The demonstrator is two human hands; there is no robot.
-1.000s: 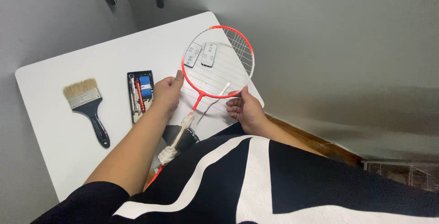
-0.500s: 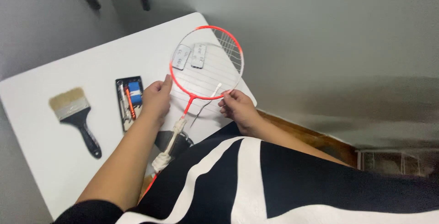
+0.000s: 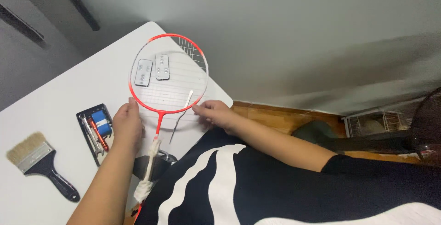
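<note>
A red-framed badminton racket [image 3: 158, 114] lies over the white table [image 3: 59, 101], its head partly strung. My left hand [image 3: 127, 125] rests against the lower left of the frame, beside the shaft. My right hand [image 3: 216, 113] pinches the lower right rim, near a small white tool [image 3: 188, 98] stuck in the strings. Two small grey clamp pieces [image 3: 153, 69] lie under the racket head. A loose string [image 3: 177, 126] trails from the frame. White wrap covers the handle [image 3: 149, 170].
An open black tool case [image 3: 95, 132] with a blue part and red-handled tools lies left of my left hand. A paintbrush [image 3: 39, 163] with a black handle lies at the far left. Grey floor lies beyond the table; a fan [image 3: 425, 124] stands at right.
The view has shifted, so everything sits lower and more to the right in frame. Both hands stay on the racket head's lower rim.
</note>
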